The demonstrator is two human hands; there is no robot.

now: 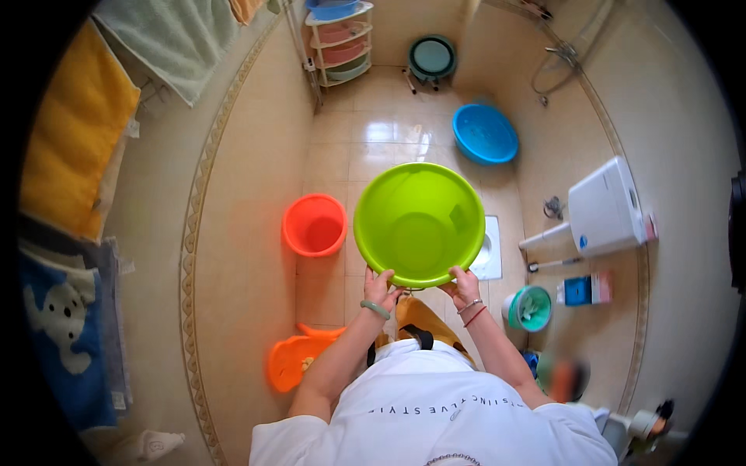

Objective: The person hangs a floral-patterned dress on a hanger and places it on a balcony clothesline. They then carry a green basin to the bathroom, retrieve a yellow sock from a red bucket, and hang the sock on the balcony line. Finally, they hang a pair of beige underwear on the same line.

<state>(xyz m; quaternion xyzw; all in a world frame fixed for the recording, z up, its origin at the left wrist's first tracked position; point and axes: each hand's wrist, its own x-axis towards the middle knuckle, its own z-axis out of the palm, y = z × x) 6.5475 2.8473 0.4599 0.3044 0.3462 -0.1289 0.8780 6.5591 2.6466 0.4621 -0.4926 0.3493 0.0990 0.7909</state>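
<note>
A large lime-green washbasin (pixel 418 233) is held out in front of me above the tiled floor, and its inside looks bare. My left hand (pixel 381 290) grips the near rim on the left, thumb over the edge and fingers underneath. On the right of the same rim, my right hand (pixel 464 287) holds it in a like way. A red-orange bucket (pixel 315 225) stands on the floor just left of the basin. Behind the basin's right side, a white squat toilet (pixel 491 256) is partly hidden.
A blue basin (pixel 485 133) leans near the right wall. An orange plastic basin (pixel 287 363) lies at my left. A lined waste bin (pixel 530 309) stands right, below a white cistern (pixel 604 206). A corner shelf (pixel 339 45) holds basins. Towels (pixel 74 132) hang left.
</note>
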